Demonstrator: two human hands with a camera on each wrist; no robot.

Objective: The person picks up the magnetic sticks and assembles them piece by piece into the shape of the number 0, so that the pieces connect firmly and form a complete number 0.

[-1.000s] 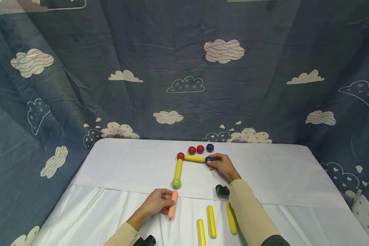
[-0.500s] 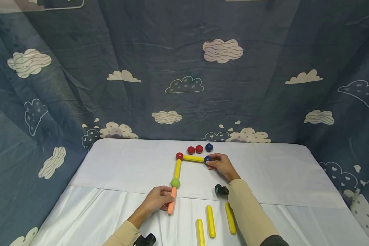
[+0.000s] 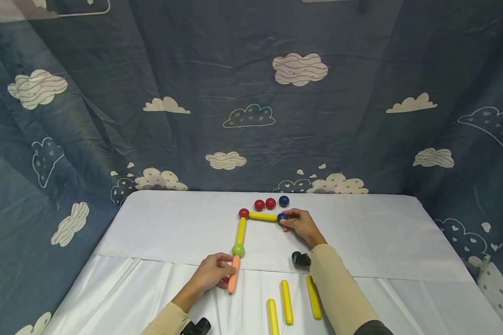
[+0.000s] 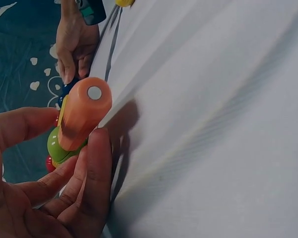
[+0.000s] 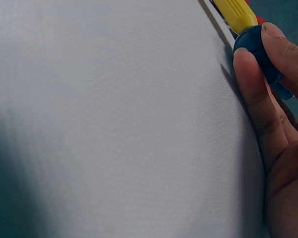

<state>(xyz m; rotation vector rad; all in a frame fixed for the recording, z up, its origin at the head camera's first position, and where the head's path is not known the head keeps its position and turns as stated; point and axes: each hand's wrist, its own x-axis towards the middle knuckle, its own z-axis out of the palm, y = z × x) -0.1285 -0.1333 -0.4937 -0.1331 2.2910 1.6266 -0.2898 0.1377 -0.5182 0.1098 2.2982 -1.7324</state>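
Pinching the orange rod (image 3: pixel 233 280) between thumb and fingers (image 4: pixel 95 168), the left hand (image 3: pixel 211 274) sets its far end against the green ball (image 3: pixel 238 250), seemingly to lengthen the chain on the white desk (image 3: pixel 381 237). The right hand (image 3: pixel 302 227) grips the blue ball (image 3: pixel 282 217) capping the yellow rod (image 3: pixel 263 216), likely steadying that corner.

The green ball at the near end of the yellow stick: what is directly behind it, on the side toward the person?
The round orange stick meets the shiny green ball end-on, pinched by the left hand. The fingers cover part of the stick's side; the contact point itself cannot be seen.
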